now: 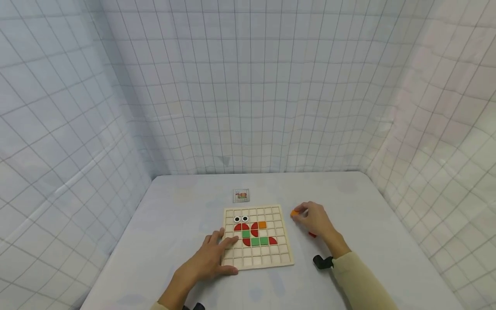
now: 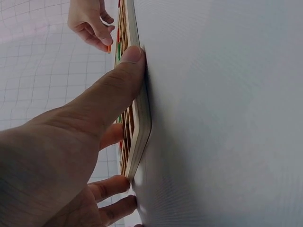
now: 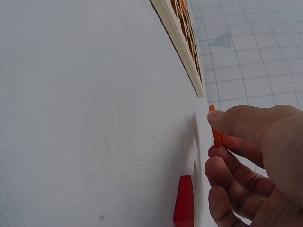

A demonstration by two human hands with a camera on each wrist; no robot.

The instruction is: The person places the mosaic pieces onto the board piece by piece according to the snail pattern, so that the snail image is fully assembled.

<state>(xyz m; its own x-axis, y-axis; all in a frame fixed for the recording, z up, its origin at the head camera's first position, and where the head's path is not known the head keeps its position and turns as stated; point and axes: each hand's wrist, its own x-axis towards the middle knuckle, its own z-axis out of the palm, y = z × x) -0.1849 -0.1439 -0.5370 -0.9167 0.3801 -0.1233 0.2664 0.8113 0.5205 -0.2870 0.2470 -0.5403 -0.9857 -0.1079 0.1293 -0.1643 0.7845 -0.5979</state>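
My left hand (image 1: pixel 209 258) holds the near left corner of a wooden grid board (image 1: pixel 267 260). Its thumb (image 2: pixel 130 59) lies against the near edge, the index finger reaches over the cells, and other fingers touch the left edge. Between thumb and fingers, my right hand (image 1: pixel 314 219) pinches a thin orange tile (image 3: pixel 215 130) above the table, just right of the board. In the cells sit two round eye pieces (image 1: pixel 241 219), several red quarter-round tiles (image 1: pixel 254 229), several green square tiles (image 1: pixel 255 242) and an orange square tile (image 1: pixel 262 224).
On the white table (image 1: pixel 186 202), a small picture card (image 1: pixel 241 195) lies behind the board. A red piece (image 3: pixel 184 203) rests under my right hand. A black wrist mount (image 1: pixel 322 261) sits at my right wrist. Grid-patterned white cloth (image 1: pixel 248 86) surrounds the table at the back and sides.
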